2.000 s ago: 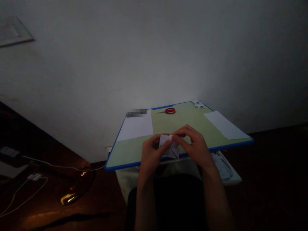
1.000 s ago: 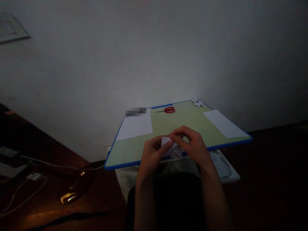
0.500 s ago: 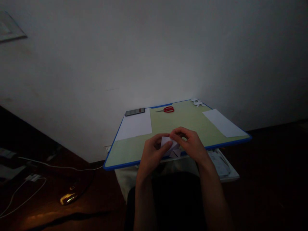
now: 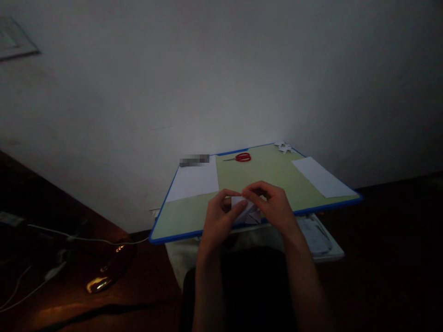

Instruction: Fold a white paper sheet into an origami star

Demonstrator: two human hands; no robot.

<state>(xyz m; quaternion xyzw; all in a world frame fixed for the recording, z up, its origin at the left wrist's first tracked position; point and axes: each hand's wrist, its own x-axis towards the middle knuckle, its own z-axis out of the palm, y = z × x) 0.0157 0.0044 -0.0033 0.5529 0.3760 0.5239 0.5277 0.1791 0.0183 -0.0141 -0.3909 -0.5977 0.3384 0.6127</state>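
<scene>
A piece of folded white paper [image 4: 247,215] is held between my two hands, just over the front edge of the table [image 4: 263,173]. My left hand [image 4: 222,213] grips its left side, thumb on the near face and fingers behind. At the paper's top edge, my right hand [image 4: 267,203] pinches with thumb and index finger, close to the left fingertips. Part of the paper is hidden by the fingers. A triangular flap shows at its lower right.
Red-handled scissors [image 4: 242,157] lie near the back. White sheets rest at the left [image 4: 194,182] and right [image 4: 321,177] of the table. Small folded paper pieces [image 4: 284,147] sit at the back right corner. A blurred-out object [image 4: 194,160] lies at the back left. The wall stands behind.
My right fingertips have shifted slightly left along the paper's top edge. The paper's lower flap has tilted a little to the right. Both hands still hold it.
</scene>
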